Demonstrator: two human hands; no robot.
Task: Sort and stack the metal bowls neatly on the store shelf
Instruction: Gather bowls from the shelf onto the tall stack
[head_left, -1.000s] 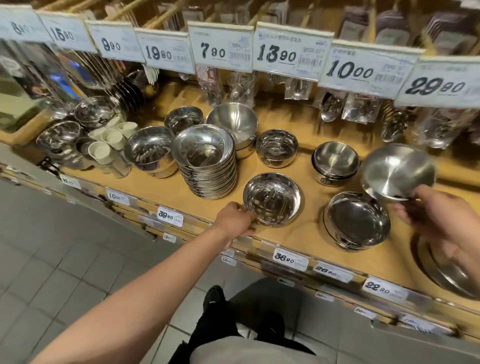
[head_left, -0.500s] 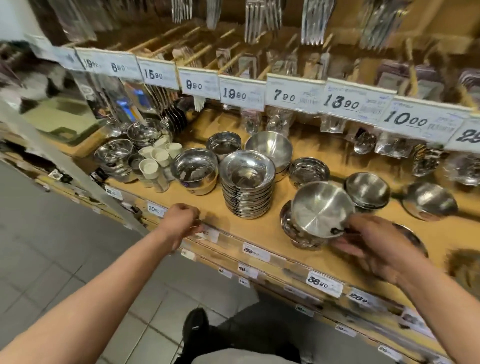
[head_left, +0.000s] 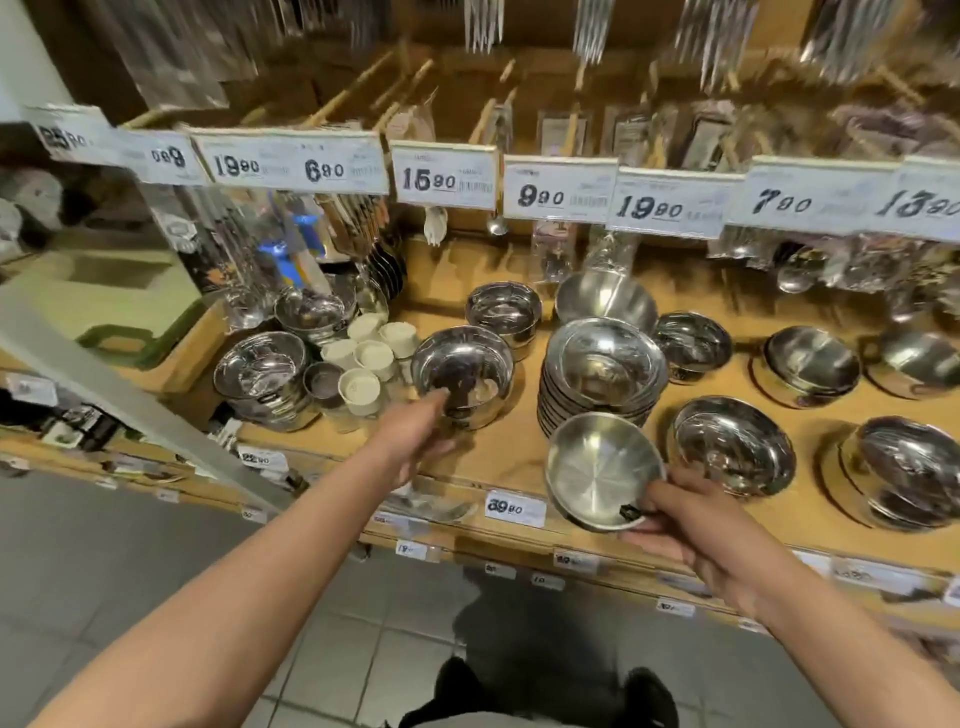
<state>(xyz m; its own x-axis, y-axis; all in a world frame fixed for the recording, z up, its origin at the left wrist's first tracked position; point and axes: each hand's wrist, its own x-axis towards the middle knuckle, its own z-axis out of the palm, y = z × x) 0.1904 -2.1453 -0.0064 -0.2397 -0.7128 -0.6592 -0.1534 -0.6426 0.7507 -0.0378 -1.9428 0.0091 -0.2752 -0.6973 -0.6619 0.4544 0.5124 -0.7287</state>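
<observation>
My right hand (head_left: 691, 530) grips a shallow metal bowl (head_left: 597, 470) by its near rim and holds it tilted above the front of the wooden shelf (head_left: 519, 447). Just behind it stands a tall stack of shallow bowls (head_left: 602, 374). My left hand (head_left: 415, 439) reaches forward with straight fingers, its fingertips at the near rim of a deep shiny bowl (head_left: 462, 371). More metal bowls lie around: one flat bowl (head_left: 732, 447) to the right of the held one, a deep bowl (head_left: 605, 299) behind the stack, and several others along the shelf.
White cups (head_left: 363, 358) cluster left of the deep shiny bowl, with more steel bowls (head_left: 265, 374) beyond them. Price tags (head_left: 447, 179) hang in a row overhead, with packaged cutlery behind. The shelf's front edge carries price labels (head_left: 514, 509). A tiled floor lies below.
The view swung left. My right hand carried the shallow bowl leftward to in front of the tall stack. My left hand moved from the shelf's front edge up to the deep shiny bowl.
</observation>
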